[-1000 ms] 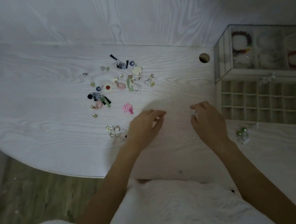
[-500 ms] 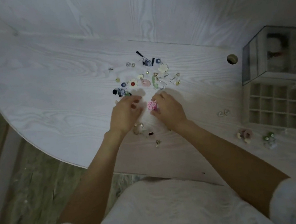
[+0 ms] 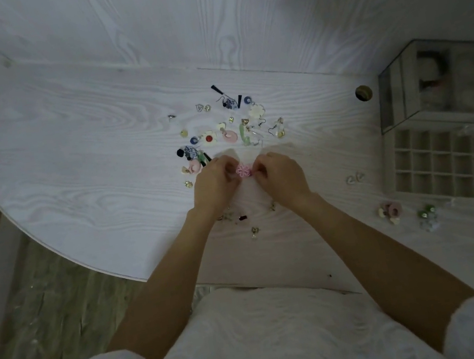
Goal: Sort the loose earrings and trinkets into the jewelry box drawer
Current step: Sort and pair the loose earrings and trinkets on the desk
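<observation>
Risks first, biggest down. The table (image 3: 73,160) is curving away to a rounded edge on the person's side of the trinket pile (image 3: 222,132), with floor below; anything small slipping from the fingers is likely bouncing off that edge and vanishing on the dim floorboards. The jewelry box (image 3: 442,81) is sitting well to the right of the pile, its drawer (image 3: 454,162) pulled out toward the person, so every piece is facing a long carry over bare tabletop. The light is poor; matching pairs by colour is looking error-prone. Hook wires in the pile are lying close together and are probably snagging neighbours when one is lifted.

Materials, same order. The table is showing a pale, whitewashed wood grain, flat and smooth-looking. The box is looking like clear glass or acrylic with straight walls; the drawer is being divided into a grid of small square cells, seemingly all vacant, though the dimness is making that uncertain. The pile is mixing glossy flower shapes, blue-and-white pieces, green bars, black drops and thin wire hooks.

Left hand (image 3: 215,185) and right hand (image 3: 283,177) are meeting just toward the person from the pile, fingers curled in, both pinching the pink flower earring (image 3: 242,171) between them; it looks like openwork or knotted cord, round-petalled. Whether it is lifted or resting on the table, cannot tell.
</observation>
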`<state>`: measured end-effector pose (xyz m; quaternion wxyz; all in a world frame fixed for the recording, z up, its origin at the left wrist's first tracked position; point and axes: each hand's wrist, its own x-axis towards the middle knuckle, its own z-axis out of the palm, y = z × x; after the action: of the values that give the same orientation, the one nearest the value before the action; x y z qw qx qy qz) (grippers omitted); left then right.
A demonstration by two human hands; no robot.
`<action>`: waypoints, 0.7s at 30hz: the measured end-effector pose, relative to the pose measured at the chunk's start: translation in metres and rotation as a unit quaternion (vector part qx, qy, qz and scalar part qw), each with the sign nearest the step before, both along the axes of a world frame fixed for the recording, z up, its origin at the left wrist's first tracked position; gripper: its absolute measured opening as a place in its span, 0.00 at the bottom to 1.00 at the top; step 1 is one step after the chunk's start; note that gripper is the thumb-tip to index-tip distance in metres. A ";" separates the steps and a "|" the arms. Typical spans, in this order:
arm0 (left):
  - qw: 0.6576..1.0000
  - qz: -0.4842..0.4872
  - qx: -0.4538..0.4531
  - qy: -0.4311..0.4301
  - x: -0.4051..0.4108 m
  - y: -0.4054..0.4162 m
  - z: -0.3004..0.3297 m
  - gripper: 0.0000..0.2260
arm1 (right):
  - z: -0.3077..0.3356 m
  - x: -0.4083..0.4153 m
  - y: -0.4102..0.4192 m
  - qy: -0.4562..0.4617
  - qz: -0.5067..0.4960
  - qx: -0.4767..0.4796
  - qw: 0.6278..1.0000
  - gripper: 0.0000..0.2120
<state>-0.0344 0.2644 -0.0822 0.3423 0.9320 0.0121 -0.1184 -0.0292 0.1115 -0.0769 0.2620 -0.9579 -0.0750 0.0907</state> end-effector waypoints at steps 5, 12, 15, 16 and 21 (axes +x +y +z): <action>0.999 0.030 -0.039 0.015 0.002 0.001 0.000 0.06 | -0.001 0.008 0.012 -0.030 0.074 -0.031 0.996 0.08; 0.998 0.048 -0.018 0.030 0.003 0.000 0.001 0.05 | 0.005 0.016 0.010 0.014 -0.016 0.078 0.997 0.03; 0.997 0.065 -0.011 0.037 0.000 0.000 0.000 0.05 | 0.011 0.014 -0.008 0.012 -0.120 0.137 0.983 0.02; 0.997 0.064 -0.011 0.038 -0.001 0.000 -0.001 0.05 | 0.012 0.012 -0.016 0.020 -0.133 0.125 0.983 0.01; 0.998 0.037 -0.048 0.018 -0.007 -0.011 0.005 0.05 | 0.014 -0.011 -0.060 0.037 -0.176 0.106 0.978 0.02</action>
<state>-0.0414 0.2538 -0.0767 0.3902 0.9114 0.0467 -0.1226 -0.0397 0.0519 -0.0625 0.3768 -0.9186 0.0957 0.0704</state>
